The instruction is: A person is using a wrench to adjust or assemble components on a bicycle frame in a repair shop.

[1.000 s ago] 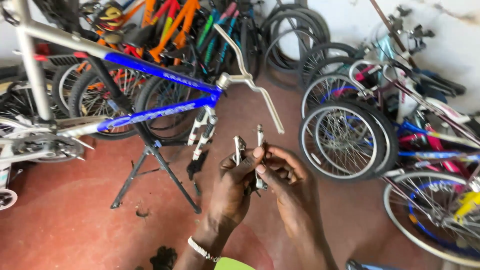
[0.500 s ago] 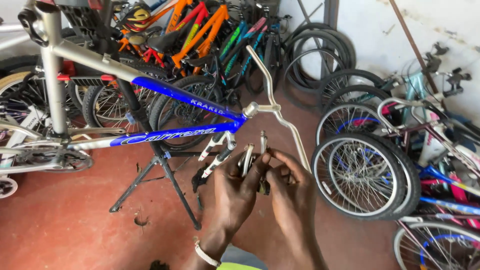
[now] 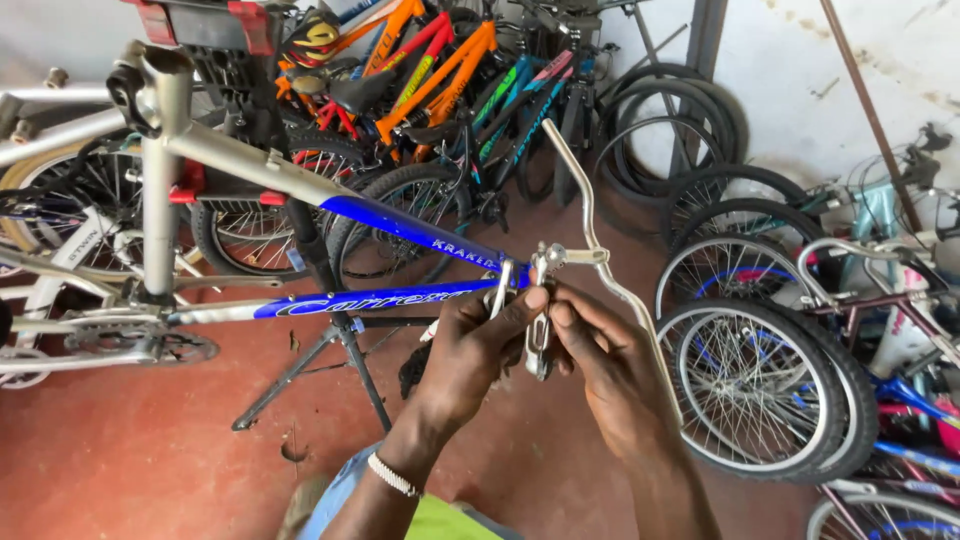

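the view has tilted up since a second ago, yet both the left hand [image 3: 470, 345] and the right hand [image 3: 610, 360] still grasp the metal brake part [image 3: 540, 330] beside the blue frame [image 3: 400, 225].

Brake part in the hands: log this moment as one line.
left hand: pinches metal brake part | right hand: grips same part | behind: blue-silver bike frame on repair stand | floor: red

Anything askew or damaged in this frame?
Yes: the blue and silver bike frame clamped in the repair stand has no wheels showing. Left hand and right hand hold a small metal part.
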